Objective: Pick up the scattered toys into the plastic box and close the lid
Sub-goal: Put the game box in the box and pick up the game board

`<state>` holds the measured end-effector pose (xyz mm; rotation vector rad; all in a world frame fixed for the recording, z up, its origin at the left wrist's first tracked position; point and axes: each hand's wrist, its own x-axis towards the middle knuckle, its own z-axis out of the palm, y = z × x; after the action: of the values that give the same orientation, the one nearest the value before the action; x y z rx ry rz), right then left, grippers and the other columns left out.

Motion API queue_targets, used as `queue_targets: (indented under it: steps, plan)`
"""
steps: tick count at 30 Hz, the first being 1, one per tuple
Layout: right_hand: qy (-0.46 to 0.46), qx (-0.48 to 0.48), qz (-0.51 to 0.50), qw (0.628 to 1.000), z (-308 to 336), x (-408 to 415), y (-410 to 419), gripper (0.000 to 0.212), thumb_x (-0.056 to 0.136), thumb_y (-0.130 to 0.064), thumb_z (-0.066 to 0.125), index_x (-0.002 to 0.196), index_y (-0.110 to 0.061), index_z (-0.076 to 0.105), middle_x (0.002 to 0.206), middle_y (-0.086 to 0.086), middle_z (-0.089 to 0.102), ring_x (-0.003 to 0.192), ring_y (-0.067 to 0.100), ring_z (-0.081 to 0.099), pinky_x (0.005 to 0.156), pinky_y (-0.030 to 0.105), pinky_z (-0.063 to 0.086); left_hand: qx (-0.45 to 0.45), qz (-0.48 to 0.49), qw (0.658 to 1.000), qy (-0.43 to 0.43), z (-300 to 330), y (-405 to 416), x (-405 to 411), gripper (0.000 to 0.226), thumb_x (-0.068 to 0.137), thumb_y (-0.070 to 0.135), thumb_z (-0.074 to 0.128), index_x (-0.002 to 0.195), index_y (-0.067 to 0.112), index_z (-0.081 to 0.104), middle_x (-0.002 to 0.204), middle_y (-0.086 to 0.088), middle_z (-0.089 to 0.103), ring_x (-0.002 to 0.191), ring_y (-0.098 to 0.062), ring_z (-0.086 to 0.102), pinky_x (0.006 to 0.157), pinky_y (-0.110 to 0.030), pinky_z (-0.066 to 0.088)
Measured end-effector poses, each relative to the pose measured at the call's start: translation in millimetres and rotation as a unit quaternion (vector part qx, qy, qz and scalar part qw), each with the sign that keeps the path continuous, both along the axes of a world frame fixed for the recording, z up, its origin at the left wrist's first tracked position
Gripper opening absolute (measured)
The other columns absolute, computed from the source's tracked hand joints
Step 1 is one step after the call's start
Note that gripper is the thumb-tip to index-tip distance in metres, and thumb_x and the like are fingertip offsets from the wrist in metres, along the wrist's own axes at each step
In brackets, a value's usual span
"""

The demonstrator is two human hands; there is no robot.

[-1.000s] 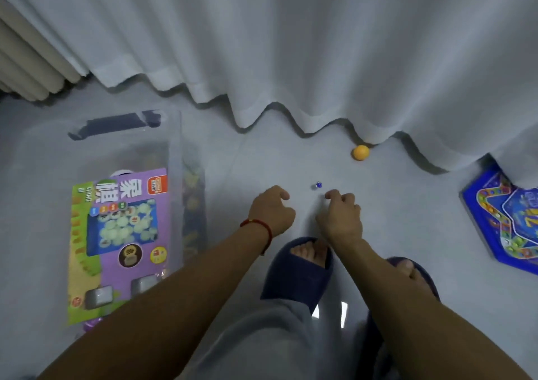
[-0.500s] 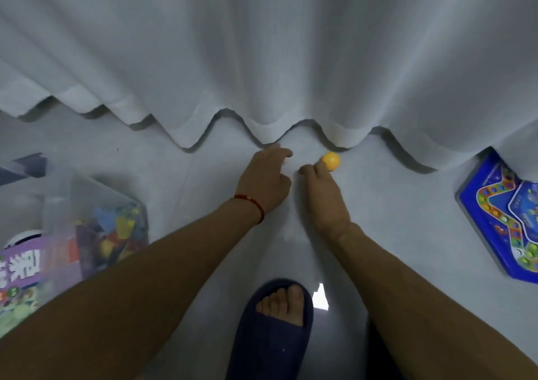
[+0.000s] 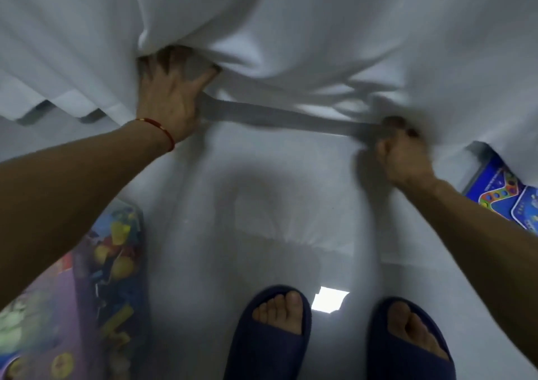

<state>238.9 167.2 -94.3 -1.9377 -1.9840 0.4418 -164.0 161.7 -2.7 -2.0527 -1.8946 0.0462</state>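
Both hands are working at the hem of the white curtain point(image 3: 291, 30), which is hanging down to the floor point(image 3: 276, 204). The left hand point(image 3: 168, 94) is pressing spread, mostly straight fingers up under the cloth, lifting it. The right hand point(image 3: 401, 155) is blurred; its grip appears clenched around a fold of the hem, though whether it is also holding a small toy cannot be told. No loose toy is showing on the floor strip between the hands. The plastic box point(image 3: 122, 263), already holding coloured toys, is lying at the lower left, near the left forearm. The blue game board point(image 3: 503, 193) is lying at the right edge, partly under the curtain, just beside the right hand, so that hand is probably the nearer one for it.
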Motion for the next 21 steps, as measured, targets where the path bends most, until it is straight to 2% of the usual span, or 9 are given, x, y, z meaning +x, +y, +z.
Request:
queue_targets:
  steps: [3,5,6,8,10,13,16,19,21]
  plan:
    - [-0.003,-0.056,-0.084,0.995,37,39,-5,0.049,0.098,-0.027,0.041,0.140,-0.002,0.047,0.121,0.033,0.060,0.109,0.049,0.057,0.093,0.048,0.044,-0.030,0.062,0.998,-0.002,18,-8,-18,0.094,0.067,0.018,0.069,0.148,0.039,0.025,0.148,-0.022,0.024,0.132,-0.052,0.025,0.103,-0.070,0.024]
    - [-0.014,-0.108,-0.100,0.989,60,54,-20,0.044,0.098,-0.029,0.045,0.138,-0.009,0.049,0.116,0.028,0.063,0.106,0.045,0.060,0.091,0.046,0.046,-0.051,0.084,0.995,-0.016,36,-14,-34,0.094,0.069,0.018,0.068,0.149,0.035,0.023,0.151,-0.020,0.021,0.135,-0.047,0.024,0.102,-0.069,0.027]
    - [-0.005,-0.123,-0.096,0.988,71,56,-28,0.045,0.094,-0.034,0.047,0.130,-0.010,0.056,0.111,0.025,0.066,0.101,0.044,0.062,0.088,0.044,0.047,-0.068,0.092,0.993,-0.028,47,-18,-41,0.093,0.071,0.020,0.068,0.150,0.034,0.022,0.154,-0.018,0.018,0.138,-0.043,0.020,0.104,-0.067,0.027]
    - [0.042,-0.158,-0.082,0.983,95,43,-50,0.049,0.083,-0.044,0.046,0.110,-0.010,0.068,0.098,0.018,0.072,0.079,0.035,0.065,0.071,0.038,0.051,-0.099,0.107,0.988,-0.052,69,-32,-56,0.091,0.075,0.021,0.067,0.152,0.034,0.020,0.159,-0.013,0.011,0.144,-0.037,0.014,0.109,-0.063,0.023]
    - [0.146,-0.216,-0.074,0.962,119,10,-77,0.042,0.092,-0.043,0.051,0.102,-0.008,0.071,0.085,0.011,0.072,0.061,0.023,0.055,0.055,0.028,0.042,-0.115,0.113,0.984,-0.079,90,-51,-70,0.088,0.078,0.019,0.065,0.152,0.035,0.020,0.160,-0.012,0.010,0.145,-0.036,0.013,0.113,-0.058,0.023]
    - [0.255,-0.323,0.009,0.911,157,-67,-120,0.038,0.102,-0.036,0.049,0.105,-0.002,0.067,0.087,0.015,0.068,0.062,0.019,0.053,0.053,0.028,0.038,-0.142,0.123,0.965,-0.185,120,-90,-85,0.082,0.081,0.012,0.061,0.151,0.033,0.024,0.159,-0.014,0.020,0.144,-0.033,0.022,0.118,-0.041,0.022]
    - [0.372,-0.426,0.120,0.816,197,-159,-161,0.029,0.101,-0.029,0.051,0.108,-0.002,0.061,0.091,0.017,0.063,0.062,0.017,0.053,0.050,0.027,0.040,-0.117,0.132,0.938,-0.299,144,-147,-88,0.071,0.084,0.011,0.058,0.149,0.028,0.035,0.153,-0.006,0.036,0.137,-0.025,0.038,0.109,-0.027,0.032]
    - [0.414,-0.472,0.209,0.749,232,-252,-205,0.025,0.102,-0.026,0.052,0.113,-0.005,0.061,0.093,0.015,0.062,0.067,0.017,0.059,0.057,0.027,0.052,-0.064,0.166,0.893,-0.415,164,-211,-86,0.055,0.086,0.015,0.057,0.139,0.030,0.049,0.136,-0.004,0.051,0.107,-0.026,0.063,0.079,-0.031,0.057]
    - [0.431,-0.480,0.229,0.729,249,-304,-234,0.031,0.103,-0.024,0.052,0.122,0.000,0.059,0.100,0.017,0.061,0.078,0.019,0.066,0.074,0.031,0.061,-0.037,0.185,0.851,-0.489,173,-250,-87,0.040,0.086,0.013,0.056,0.125,0.024,0.060,0.120,-0.004,0.063,0.093,-0.022,0.067,0.079,-0.032,0.057]
